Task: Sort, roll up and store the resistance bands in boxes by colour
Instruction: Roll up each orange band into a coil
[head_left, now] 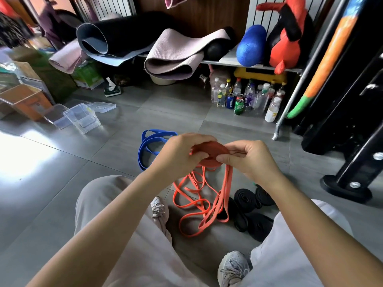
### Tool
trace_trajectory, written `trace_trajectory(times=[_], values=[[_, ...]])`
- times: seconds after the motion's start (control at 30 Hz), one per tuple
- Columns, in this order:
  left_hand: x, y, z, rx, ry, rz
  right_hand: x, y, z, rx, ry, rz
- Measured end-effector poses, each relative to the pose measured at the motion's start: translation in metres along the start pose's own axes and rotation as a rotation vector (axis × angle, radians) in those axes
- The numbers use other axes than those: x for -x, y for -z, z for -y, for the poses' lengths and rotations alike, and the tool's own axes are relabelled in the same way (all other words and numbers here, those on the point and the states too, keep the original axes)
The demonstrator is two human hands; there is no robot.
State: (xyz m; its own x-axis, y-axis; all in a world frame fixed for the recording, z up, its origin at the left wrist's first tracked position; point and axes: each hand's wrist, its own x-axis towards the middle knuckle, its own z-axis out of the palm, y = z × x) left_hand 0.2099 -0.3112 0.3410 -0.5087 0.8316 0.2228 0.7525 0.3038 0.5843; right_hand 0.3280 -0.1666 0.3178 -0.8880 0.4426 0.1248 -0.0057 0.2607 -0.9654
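Note:
Both hands hold a partly rolled orange-red resistance band [211, 151] above the floor. My left hand [182, 153] grips the coil from the left, and my right hand [248, 157] pinches its right edge. The loose rest of the orange band [204, 200] hangs down and lies in loops on the floor between my knees. A blue band [148, 149] lies unrolled on the tiles behind my left hand. Several black rolled bands [251, 212] sit on the floor under my right forearm. Clear plastic boxes [83, 119] stand open at the left, with a clear lid [101, 106] beside them.
Yoga mats [172, 54] and a blue roller [250, 45] fill a low shelf at the back. Bottles and cans [244, 98] stand beneath it. A black machine frame [352, 121] rises on the right. Cardboard boxes [24, 100] crowd the far left.

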Motion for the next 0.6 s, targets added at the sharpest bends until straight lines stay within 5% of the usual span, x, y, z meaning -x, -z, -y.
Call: trace_trajectory(times=[0.3,0.6], values=[[0.010,-0.017,-0.004,0.728,0.273,-0.333,-0.001,-0.008,0.002,-0.227,-0.003,-0.142],[0.016,-0.035,-0.012,1.151,0.377,-0.335,0.001,-0.013,-0.009,-0.290,-0.058,-0.197]])
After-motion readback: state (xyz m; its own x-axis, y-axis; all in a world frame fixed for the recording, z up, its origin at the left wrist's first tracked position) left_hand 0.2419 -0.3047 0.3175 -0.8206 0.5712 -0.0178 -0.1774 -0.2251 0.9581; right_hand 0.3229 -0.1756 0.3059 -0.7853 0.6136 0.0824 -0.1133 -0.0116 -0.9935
